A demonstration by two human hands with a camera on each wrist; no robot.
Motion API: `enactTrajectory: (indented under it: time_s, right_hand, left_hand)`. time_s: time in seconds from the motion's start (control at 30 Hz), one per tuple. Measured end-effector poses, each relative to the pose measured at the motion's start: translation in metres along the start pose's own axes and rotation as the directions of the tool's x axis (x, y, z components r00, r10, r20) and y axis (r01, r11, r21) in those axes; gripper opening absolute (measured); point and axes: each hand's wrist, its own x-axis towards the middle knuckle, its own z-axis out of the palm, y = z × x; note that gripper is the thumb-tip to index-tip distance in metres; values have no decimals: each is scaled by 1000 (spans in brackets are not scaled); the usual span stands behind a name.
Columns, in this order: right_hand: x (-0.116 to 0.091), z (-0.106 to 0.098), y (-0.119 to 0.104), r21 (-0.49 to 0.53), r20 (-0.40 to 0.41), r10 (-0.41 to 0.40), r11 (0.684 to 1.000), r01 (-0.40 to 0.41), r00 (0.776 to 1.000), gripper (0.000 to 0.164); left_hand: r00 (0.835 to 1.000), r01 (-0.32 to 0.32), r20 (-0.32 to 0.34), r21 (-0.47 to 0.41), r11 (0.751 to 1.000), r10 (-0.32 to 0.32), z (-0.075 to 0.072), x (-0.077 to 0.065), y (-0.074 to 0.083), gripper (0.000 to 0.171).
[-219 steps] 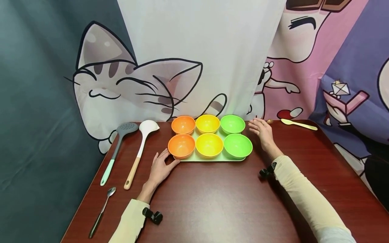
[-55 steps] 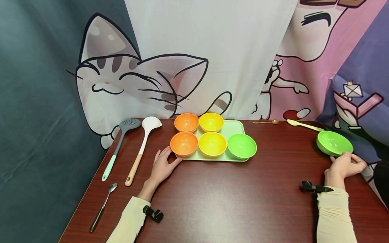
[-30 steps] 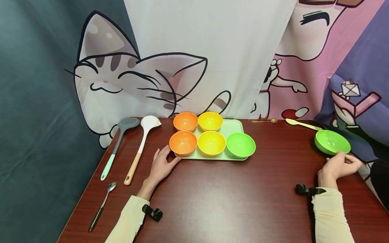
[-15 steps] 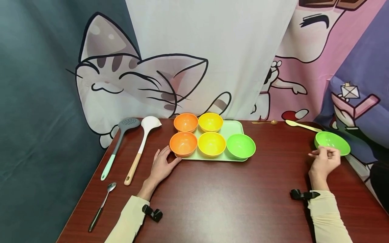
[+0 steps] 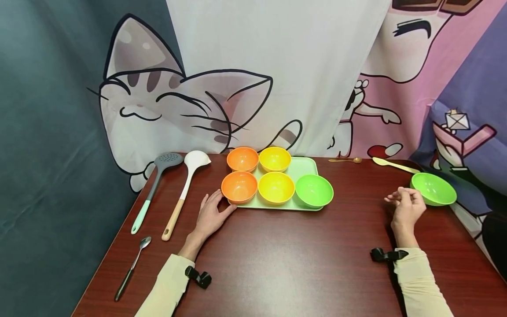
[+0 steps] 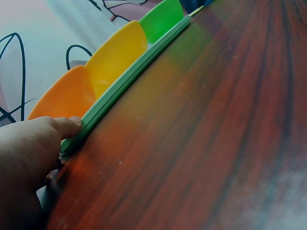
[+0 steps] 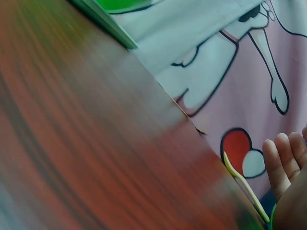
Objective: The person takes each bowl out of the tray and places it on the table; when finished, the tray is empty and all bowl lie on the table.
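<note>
Cream sleeves [image 5: 419,281], 2 black cameras [image 5: 203,280]

Between my left hand [image 5: 207,218] and right hand [image 5: 408,213], bare table [image 5: 301,264] gives me room toward the near edge, and a lane beside the tray [image 5: 303,165] runs back until the gold spoon [image 5: 358,160] crosses it at the far edge. Leftward, the ladle [image 5: 184,193] and slotted turner [image 5: 152,190] block me; near the far right corner, the green bowl [image 5: 433,189] off the tray stands in my way.
</note>
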Motion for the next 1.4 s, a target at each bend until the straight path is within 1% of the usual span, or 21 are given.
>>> enactTrajectory:
  time_s: [0.1,0.23,0.4,0.5,0.63,0.77,0.87,0.97,1.03,1.1,1.2,1.23,1.3,1.33,1.4]
  right_hand:
    - [-7,8,5,8,34,27,1000,-27,999,13]
    - [-17,20,11,-15,102,63,998,-62,993,12]
    - [-30,34,19,-54,189,111,993,-102,976,11]
    - [-36,43,24,-76,227,128,991,-113,966,8]
    - [-43,53,30,-83,254,132,990,-114,958,8]
    - [-46,64,33,-88,269,133,990,-113,954,9]
    - [-43,72,33,-113,274,148,986,-121,950,9]
    - [-35,82,26,-137,282,197,977,-164,939,9]
    - [-30,89,20,-149,303,237,968,-200,923,8]
    - [-25,97,13,-177,343,254,963,-203,904,6]
    - [-18,111,6,-267,435,244,954,-135,867,4]
    - [-16,116,5,-303,466,244,947,-105,850,4]
    - [-11,125,6,-402,532,253,916,-22,808,8]
    - [-9,129,6,-450,564,266,893,21,782,12]
    - [-4,136,10,-540,612,308,835,101,729,21]
  left_hand:
    - [1000,-4,-1,2,1000,4,-1,0,0,68]
    - [1000,-8,-1,3,1000,8,-2,0,1,67]
    - [1000,-22,-10,2,1000,22,-4,2,3,67]
    - [999,-29,-15,4,1000,29,-4,3,3,66]
    - [999,-39,-11,-4,999,39,-5,4,4,66]
    - [1000,-26,-14,-5,1000,26,-5,4,3,66]
    - [1000,-17,-14,-7,1000,17,-5,4,3,66]
    - [1000,-23,-11,-13,1000,23,-4,6,5,67]
    - [1000,-20,-8,-19,1000,20,-4,6,5,67]
    - [1000,-14,-2,-18,1000,14,-3,5,5,68]
    - [1000,-3,11,-11,1000,3,-2,3,4,69]
    - [1000,-3,13,-8,1000,3,-1,2,4,69]
    - [1000,-3,10,-3,1000,3,-1,1,3,68]
    - [1000,-4,7,0,1000,4,-1,0,2,68]
    - [1000,0,4,0,1000,0,-1,-2,1,67]
